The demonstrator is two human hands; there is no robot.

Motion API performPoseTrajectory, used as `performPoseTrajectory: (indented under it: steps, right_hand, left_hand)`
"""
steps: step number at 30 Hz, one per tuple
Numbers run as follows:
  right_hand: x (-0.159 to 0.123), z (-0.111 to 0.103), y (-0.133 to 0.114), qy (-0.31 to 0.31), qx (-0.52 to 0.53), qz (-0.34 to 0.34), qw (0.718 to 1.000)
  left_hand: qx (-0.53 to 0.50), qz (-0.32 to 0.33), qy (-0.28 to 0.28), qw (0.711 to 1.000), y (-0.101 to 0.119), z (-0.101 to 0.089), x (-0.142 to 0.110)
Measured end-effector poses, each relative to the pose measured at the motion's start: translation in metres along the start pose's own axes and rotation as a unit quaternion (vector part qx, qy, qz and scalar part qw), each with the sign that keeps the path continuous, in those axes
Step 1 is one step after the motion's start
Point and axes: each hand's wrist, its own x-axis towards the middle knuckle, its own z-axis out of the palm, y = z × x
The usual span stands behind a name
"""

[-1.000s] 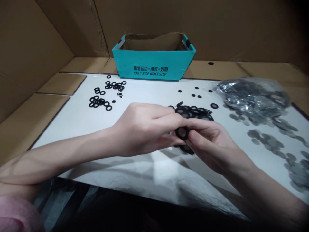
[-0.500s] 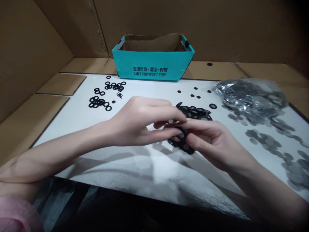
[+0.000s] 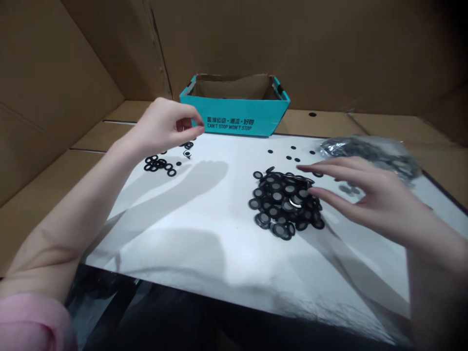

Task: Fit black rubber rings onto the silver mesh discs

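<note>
Teal box (image 3: 237, 117), plastic bag (image 3: 369, 151) behind

Teal box (image 3: 237, 117) with dark lettering on its front, plain brown cardboard inside. White sheet (image 3: 204, 214) carries black rings (image 3: 159, 165) and a heap of black discs with grey centres (image 3: 283, 202). Pink sleeve (image 3: 29, 321); brown cardboard walls (image 3: 292, 44) all round.

The left hand (image 3: 164, 124) covers part of the loose black rings (image 3: 160, 165) near the table's (image 3: 204, 234) far left corner, and whether its pinched fingertips (image 3: 195, 129) hold anything is too small to tell. The right hand (image 3: 369, 197) hides the right side of the pile of black washers (image 3: 283, 202) and part of the blurred plastic bag (image 3: 369, 151) by the right edge. The teal box's (image 3: 237, 119) inside is hidden by its front wall
</note>
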Motion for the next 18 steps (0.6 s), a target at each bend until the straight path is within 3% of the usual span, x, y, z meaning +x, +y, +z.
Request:
performPoseTrajectory:
  steps: [4,9,14,18]
  right_hand:
    - [-0.016,-0.015,0.003,0.069,-0.023,0.095,0.993]
    - [-0.055,-0.011,0.034,0.077,-0.086,0.163,0.980]
    - [-0.086,0.007,0.069,0.129,-0.153,0.253,0.947]
    - [-0.098,0.019,0.080,0.181,-0.177,0.309,0.917]
  left_hand:
    - [0.103,-0.061,-0.101,0.988,-0.017,-0.016,0.002]
    - [0.147,-0.166,-0.241,0.945,-0.032,-0.029,0.001]
    - [0.123,-0.228,-0.266,0.928,-0.051,-0.022,-0.002]
    - [0.121,-0.236,-0.262,0.928,-0.068,-0.015,-0.010]
